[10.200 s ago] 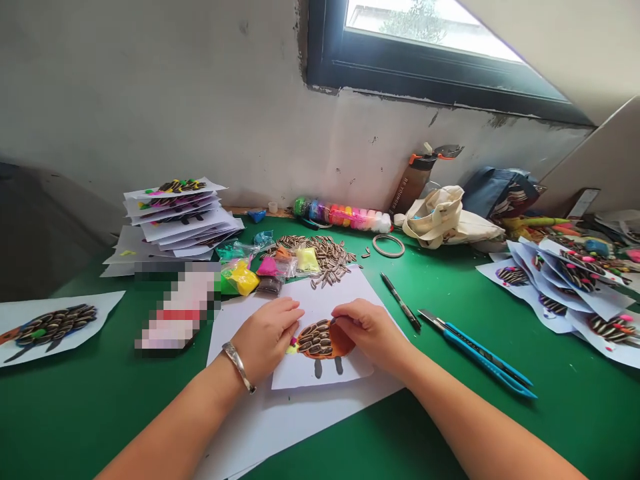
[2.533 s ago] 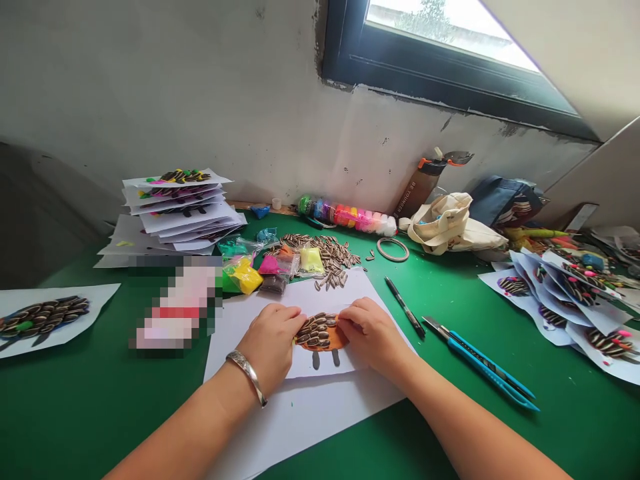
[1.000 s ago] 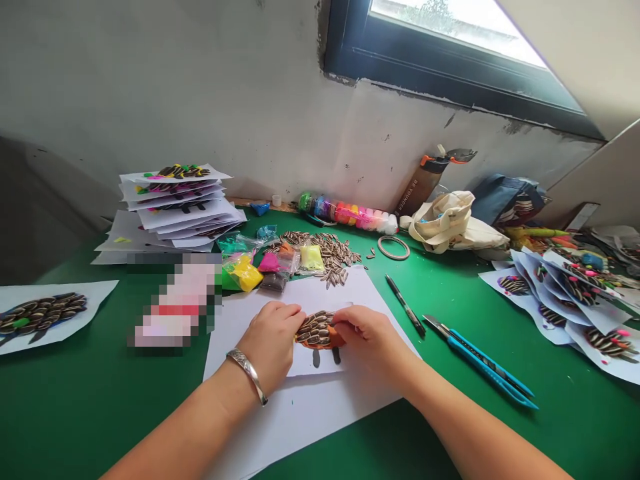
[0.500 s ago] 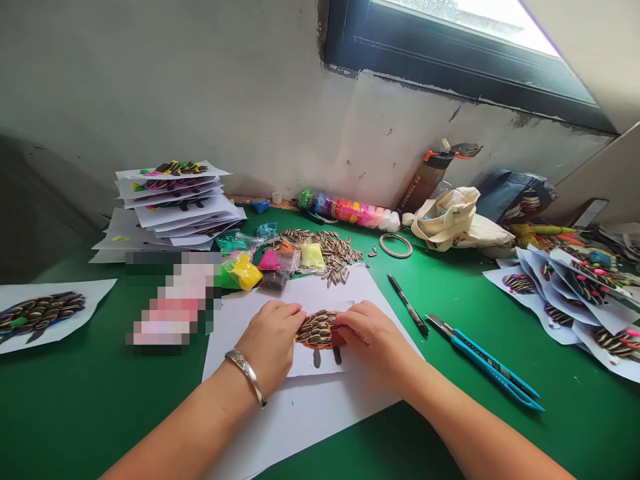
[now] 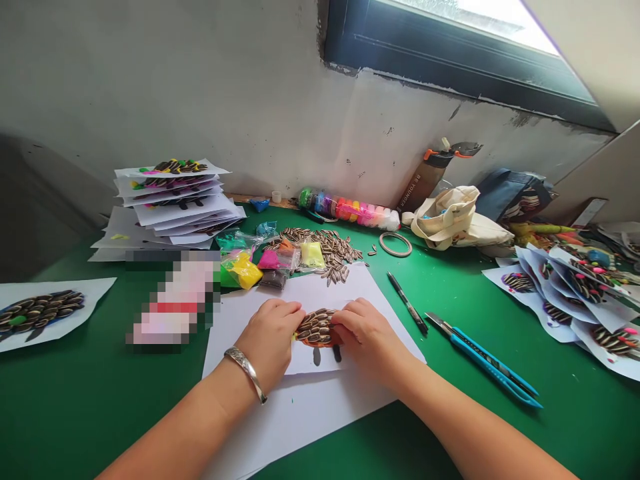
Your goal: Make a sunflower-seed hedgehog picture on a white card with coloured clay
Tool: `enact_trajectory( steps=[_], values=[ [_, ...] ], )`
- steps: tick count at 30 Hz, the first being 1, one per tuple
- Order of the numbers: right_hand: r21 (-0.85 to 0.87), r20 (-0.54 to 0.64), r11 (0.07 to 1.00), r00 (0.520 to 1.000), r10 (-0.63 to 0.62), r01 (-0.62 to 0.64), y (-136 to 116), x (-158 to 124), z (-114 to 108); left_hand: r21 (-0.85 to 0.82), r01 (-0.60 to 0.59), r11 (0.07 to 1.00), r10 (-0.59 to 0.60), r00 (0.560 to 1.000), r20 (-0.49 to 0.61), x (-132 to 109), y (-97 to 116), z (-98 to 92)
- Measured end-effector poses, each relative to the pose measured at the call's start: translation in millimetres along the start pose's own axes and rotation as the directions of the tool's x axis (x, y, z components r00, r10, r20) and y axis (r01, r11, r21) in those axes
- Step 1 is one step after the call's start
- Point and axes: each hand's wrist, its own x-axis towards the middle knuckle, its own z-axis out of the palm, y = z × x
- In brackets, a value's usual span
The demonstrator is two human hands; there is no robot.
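Observation:
On a white sheet (image 5: 320, 293) in front of me lies an orange clay shape covered with striped sunflower seeds (image 5: 314, 327), with two dark legs below it. My left hand (image 5: 270, 337), a silver bracelet on its wrist, rests on the paper and its curled fingers press the left edge of the seed figure. My right hand (image 5: 367, 333) is at the figure's right edge, fingers pinched together against the seeds; whether a seed is between them is hidden.
A heap of loose seeds (image 5: 333, 248) and small bags of coloured clay (image 5: 245, 270) lie behind the sheet. A black pen (image 5: 407, 310) and blue utility knives (image 5: 485, 360) sit to the right. Finished seed pictures are stacked far left (image 5: 170, 200) and spread far right (image 5: 575, 287).
More seeds cover the orange shape than ten seconds ago. In the last second both hands stayed at the figure, the right fingers shifting slightly along its right edge.

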Motion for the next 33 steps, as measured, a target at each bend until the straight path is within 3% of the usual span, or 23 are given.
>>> enact_trajectory(
  steps=[10, 24, 33],
  values=[
    [-0.075, 0.028, 0.995, 0.997, 0.071, -0.069, 1, -4, -16, 0.004, -0.01, 1.0, 0.01, 1.0, -0.001, 0, -2, 0.0],
    [-0.174, 0.118, 0.983, 0.99, 0.077, -0.055, -4, 0, -12, 0.021, 0.012, 1.0, -0.012, 1.0, 0.01, -1, 0, -0.2],
    [-0.046, 0.082, 0.996, 0.993, 0.083, -0.08, 10, -1, -17, 0.009, 0.007, 1.0, -0.007, 1.0, 0.024, -1, 0, -2.0]
  ],
)
